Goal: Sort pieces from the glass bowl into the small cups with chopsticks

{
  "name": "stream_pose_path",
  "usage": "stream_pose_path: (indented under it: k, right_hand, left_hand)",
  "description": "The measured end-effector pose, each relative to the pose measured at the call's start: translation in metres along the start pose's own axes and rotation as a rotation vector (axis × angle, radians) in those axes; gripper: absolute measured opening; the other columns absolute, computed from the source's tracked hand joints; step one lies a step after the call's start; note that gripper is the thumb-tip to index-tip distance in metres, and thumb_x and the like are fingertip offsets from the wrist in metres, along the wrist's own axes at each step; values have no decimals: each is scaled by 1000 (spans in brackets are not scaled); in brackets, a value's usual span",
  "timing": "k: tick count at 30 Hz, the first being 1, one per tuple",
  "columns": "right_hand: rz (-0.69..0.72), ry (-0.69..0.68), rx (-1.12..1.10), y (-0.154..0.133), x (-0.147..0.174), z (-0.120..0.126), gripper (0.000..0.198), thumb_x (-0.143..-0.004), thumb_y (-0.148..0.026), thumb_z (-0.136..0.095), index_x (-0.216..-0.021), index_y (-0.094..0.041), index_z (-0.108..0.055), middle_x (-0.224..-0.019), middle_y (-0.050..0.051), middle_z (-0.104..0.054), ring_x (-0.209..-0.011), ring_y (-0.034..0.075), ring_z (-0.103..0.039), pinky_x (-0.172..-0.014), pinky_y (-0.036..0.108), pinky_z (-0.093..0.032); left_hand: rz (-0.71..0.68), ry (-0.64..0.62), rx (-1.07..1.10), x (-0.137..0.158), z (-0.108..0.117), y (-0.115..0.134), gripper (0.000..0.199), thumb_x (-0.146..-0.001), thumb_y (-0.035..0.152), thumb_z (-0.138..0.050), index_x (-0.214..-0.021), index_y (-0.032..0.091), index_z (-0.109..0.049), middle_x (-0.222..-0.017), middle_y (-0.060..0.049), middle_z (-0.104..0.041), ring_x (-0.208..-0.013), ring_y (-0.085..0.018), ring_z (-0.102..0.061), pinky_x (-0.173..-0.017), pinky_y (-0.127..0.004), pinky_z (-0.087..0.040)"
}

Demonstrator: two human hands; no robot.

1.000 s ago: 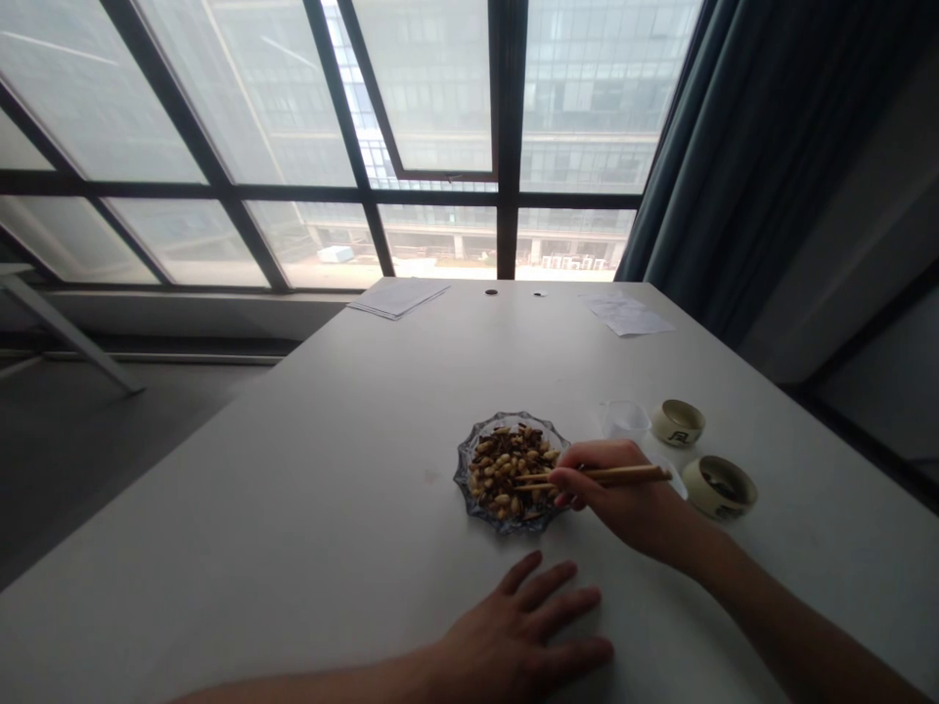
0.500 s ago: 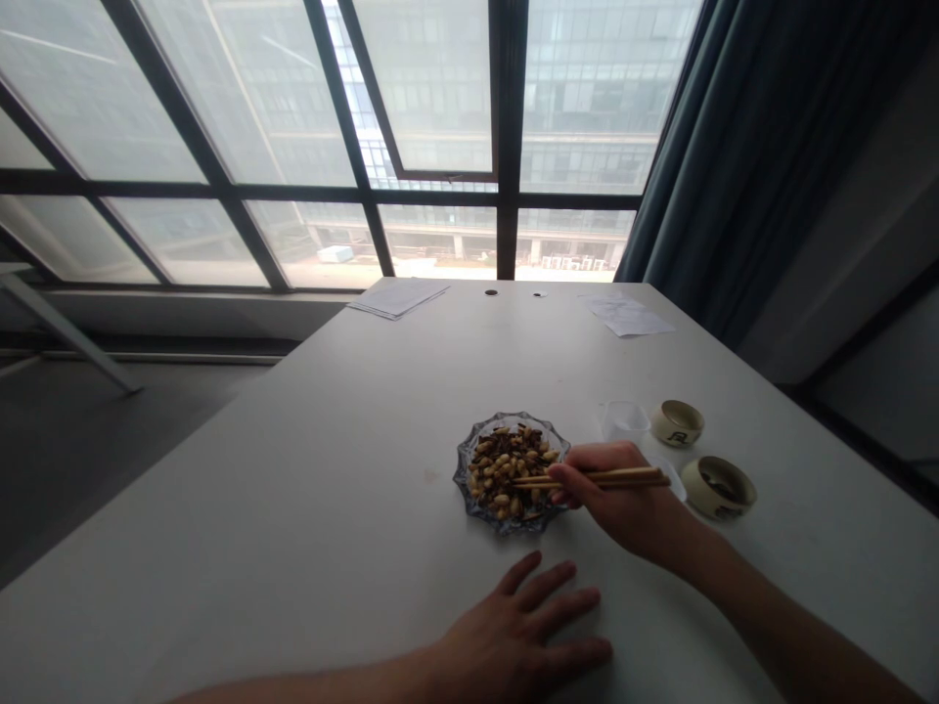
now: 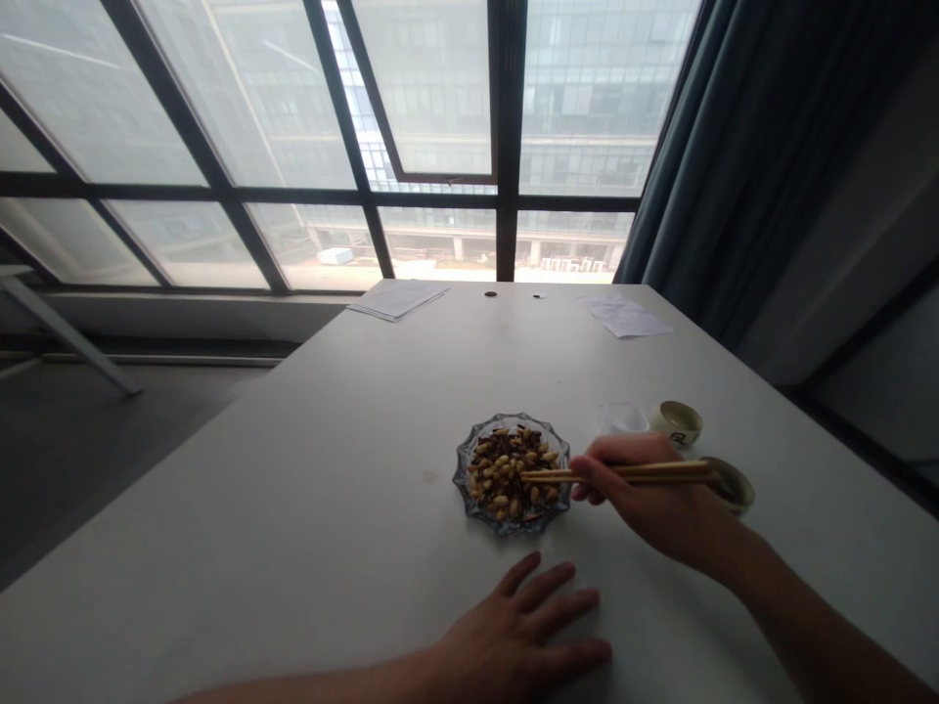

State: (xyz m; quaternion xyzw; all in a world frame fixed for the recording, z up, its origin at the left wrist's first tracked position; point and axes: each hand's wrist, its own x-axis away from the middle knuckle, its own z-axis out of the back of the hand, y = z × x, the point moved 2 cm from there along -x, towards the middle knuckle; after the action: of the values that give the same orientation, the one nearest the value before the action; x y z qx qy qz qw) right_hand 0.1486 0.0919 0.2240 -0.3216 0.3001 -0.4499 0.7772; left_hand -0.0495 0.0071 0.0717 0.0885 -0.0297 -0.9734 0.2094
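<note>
My right hand [image 3: 646, 489] grips a pair of wooden chopsticks [image 3: 638, 473], held nearly level. Their tips reach over the nuts and dark seeds [image 3: 506, 469] that fill a scalloped glass bowl [image 3: 473, 508]. Whether the tips pinch a piece, I cannot tell. My left hand [image 3: 520, 621] lies on the table in front of the bowl, fingers spread and holding nothing. Behind my right hand stand two small cream cups, a far one [image 3: 679, 420] and a near one [image 3: 737, 486] that the hand partly covers.
A clear plastic container [image 3: 623, 418] sits left of the far cup. Toward the back of the white table [image 3: 330, 450] lie a paper stack [image 3: 400, 299] at left and loose sheets [image 3: 629, 316] at right. Windows and a dark curtain [image 3: 704, 166] stand beyond.
My right hand has shifted to the right with the chopsticks, drawing their tips slightly rightward over the bowl and covering more of the near cup. My left hand stays in place.
</note>
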Motion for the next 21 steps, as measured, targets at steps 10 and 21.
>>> stream_pose_path:
  k: [10, 21]
  right_hand:
    - [48, -107, -28, 15, -7, -28, 37, -104, -41, -58, -80, -17, -73, -73, 3, -75, -68, 16, -68, -64, 25, -48]
    - [59, -94, -47, 14, -6, -29, 38, -103, -40, -61, -78, -17, -77, -71, 2, -75, -66, 15, -68, -63, 25, -46]
  left_hand:
    - [-9, 24, 6, 0, -3, -1, 46, -107, 35, -54, -153, 33, -49, -167, -2, -38, -152, -32, -36, -124, -53, -28]
    - [-5, 17, 17, 1, -3, 0, 46, -108, 34, -52, -154, 33, -48, -167, -2, -38, -152, -32, -36, -124, -53, -29]
